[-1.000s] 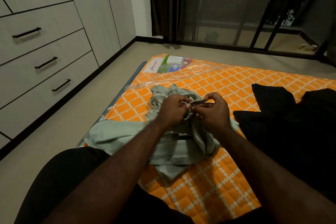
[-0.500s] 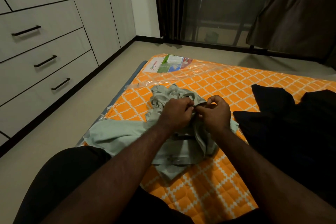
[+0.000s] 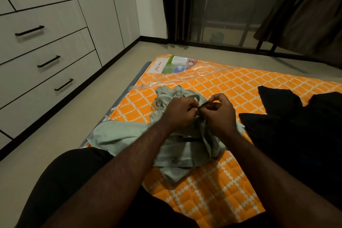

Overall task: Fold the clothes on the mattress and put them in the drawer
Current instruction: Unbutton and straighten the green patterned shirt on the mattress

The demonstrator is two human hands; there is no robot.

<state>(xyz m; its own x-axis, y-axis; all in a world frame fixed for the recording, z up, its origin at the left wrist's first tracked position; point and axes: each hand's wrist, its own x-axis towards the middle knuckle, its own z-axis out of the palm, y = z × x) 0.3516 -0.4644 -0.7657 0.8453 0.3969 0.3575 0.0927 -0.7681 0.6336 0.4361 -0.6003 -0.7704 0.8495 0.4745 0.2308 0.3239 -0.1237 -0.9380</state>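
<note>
A crumpled pale green shirt (image 3: 122,133) lies on the orange checked mattress (image 3: 212,187), one sleeve spread toward the left edge. My left hand (image 3: 180,112) and my right hand (image 3: 221,114) meet over the middle of the shirt, each pinching a bit of its fabric near the collar or button strip. What sits between the fingertips is too small to make out. A black garment (image 3: 296,135) lies bunched on the mattress to the right. The drawers (image 3: 46,65) with black handles stand shut in the wardrobe at the left.
Beige floor (image 3: 55,135) runs between the mattress and the wardrobe. Clear plastic wrap and a printed label (image 3: 174,65) cover the mattress's far end. Glass doors and dark curtains (image 3: 305,9) stand behind. My knee in black cloth (image 3: 70,181) is at the mattress's near-left corner.
Both hands have stayed together on the green shirt, fingers working slightly. The view has tilted a little; the curtain at the right now covers more of the window.
</note>
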